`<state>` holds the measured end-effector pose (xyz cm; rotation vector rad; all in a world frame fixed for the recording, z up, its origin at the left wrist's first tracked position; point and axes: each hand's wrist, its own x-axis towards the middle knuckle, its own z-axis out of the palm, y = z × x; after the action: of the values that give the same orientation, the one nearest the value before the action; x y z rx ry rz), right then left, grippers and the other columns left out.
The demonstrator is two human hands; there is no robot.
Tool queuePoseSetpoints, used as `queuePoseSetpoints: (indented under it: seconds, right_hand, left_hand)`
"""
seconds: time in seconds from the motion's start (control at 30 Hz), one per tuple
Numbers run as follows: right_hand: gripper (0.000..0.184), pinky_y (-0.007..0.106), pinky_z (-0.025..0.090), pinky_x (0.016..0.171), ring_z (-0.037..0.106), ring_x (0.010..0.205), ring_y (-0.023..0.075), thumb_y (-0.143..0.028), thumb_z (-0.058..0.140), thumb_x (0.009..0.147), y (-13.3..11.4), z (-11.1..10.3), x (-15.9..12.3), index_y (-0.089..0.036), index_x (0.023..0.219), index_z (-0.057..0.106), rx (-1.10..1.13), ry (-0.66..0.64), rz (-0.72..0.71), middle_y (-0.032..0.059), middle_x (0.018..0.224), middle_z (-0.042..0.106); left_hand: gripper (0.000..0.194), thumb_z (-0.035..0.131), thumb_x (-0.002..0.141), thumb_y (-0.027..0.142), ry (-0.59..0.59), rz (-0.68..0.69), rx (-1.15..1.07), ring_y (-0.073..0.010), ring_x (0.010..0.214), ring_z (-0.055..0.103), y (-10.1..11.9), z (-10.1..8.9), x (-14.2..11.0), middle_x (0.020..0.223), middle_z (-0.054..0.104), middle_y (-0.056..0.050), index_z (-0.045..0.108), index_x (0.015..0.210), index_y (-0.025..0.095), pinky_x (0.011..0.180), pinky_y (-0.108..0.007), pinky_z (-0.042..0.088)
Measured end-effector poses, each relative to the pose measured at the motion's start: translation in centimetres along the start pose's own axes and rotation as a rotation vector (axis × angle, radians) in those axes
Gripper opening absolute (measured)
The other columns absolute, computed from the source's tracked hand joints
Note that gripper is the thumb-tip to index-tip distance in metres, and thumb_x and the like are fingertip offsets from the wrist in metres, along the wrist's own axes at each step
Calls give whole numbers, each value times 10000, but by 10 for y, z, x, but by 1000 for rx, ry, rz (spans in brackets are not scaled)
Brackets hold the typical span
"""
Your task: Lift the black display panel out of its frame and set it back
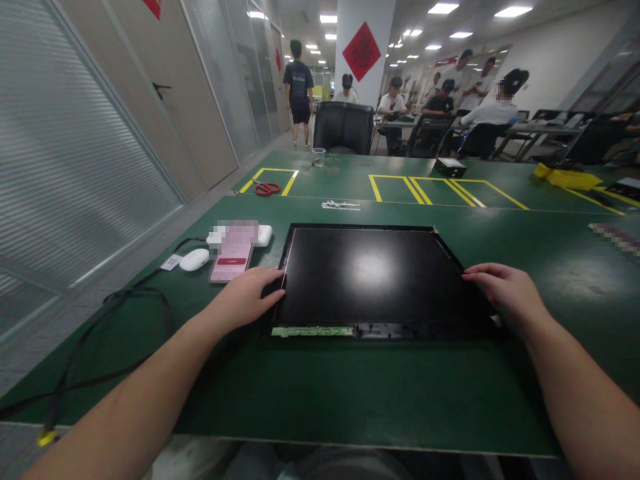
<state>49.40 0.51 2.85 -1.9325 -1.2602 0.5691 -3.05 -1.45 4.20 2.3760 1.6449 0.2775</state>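
The green table point(350, 393) was the biggest thing, under both hands. Between the 2 hands, on or just above the table, was the flat black screen point(330, 280). It looked stiff and not too heavy, but its shiny front could likely slip or crack, so the 2 side edges seemed best to hold. The left hand point(250, 293) and right hand point(510, 293) had fingertips at those edges; I couldn't tell if either was pinching. The thin green strip point(313, 331), on the grip's near side, looked easy to break and best left alone.
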Motion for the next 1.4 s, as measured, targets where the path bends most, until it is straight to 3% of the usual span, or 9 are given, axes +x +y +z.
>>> queuePoseSetpoints:
  seconds: [0.1,0.3,0.53,0.67,0.8,1.03,1.2,1.4]
  right_hand:
    - [466,320,282,502,402,483,153,-496,777,560,-6,0,-3,-169,892,798,70,-8,96,-10,494,516]
    - [373,319,269,508,387,486,146,-451,784,574,-12,0,-6,-186,836,794,86,-6,124,1,507,540]
    - [414,324,302,518,409,503,147,-486,782,572,-3,-2,-1,-194,864,803,79,-22,108,15,572,600]
    - [400,322,370,529,466,520,149,-485,764,602,-6,-3,-3,-189,868,809,49,-28,83,36,655,664]
    - [330,327,438,546,510,531,148,-417,700,656,-6,-6,-2,-201,882,808,19,24,52,72,804,755]
    - [289,333,456,587,573,625,196,-398,712,622,17,-5,16,-226,839,796,-11,82,17,62,781,742]
    - [402,342,484,622,638,717,237,-390,726,641,27,-1,23,-236,1000,820,-52,18,-1,64,856,763]
    - [552,303,441,568,573,619,177,-368,670,729,26,2,20,-226,1241,822,-116,-100,-46,25,840,700]
  left_hand:
    - [567,546,974,494,-4,5,-3,-411,1342,700,0,0,0,1476,734,-201,741,1386,156,1151,-613,539]
    - [538,554,965,477,5,1,-16,-421,1337,704,0,1,0,1456,746,-202,750,1359,167,1150,-623,538]
    - [531,560,962,485,10,1,-33,-418,1329,708,1,-1,0,1453,750,-188,751,1356,185,1154,-621,538]
    - [586,521,971,475,-21,-4,-30,-429,1322,705,5,-3,-1,1458,737,-223,722,1398,127,1148,-633,536]
    - [662,509,974,469,-27,-11,-27,-425,1406,647,4,-1,0,1534,674,-255,650,1484,70,1209,-618,487]
    - [731,592,965,526,61,-48,-10,-435,1542,514,-8,8,-1,1671,544,-238,532,1575,128,1278,-639,400]
    - [691,506,999,583,-15,-88,20,-465,1563,476,-13,14,0,1671,528,-272,628,1478,100,1278,-663,380]
    - [701,447,1017,571,-67,-97,51,-467,1593,428,-9,13,1,1694,490,-281,631,1480,78,1295,-662,344]
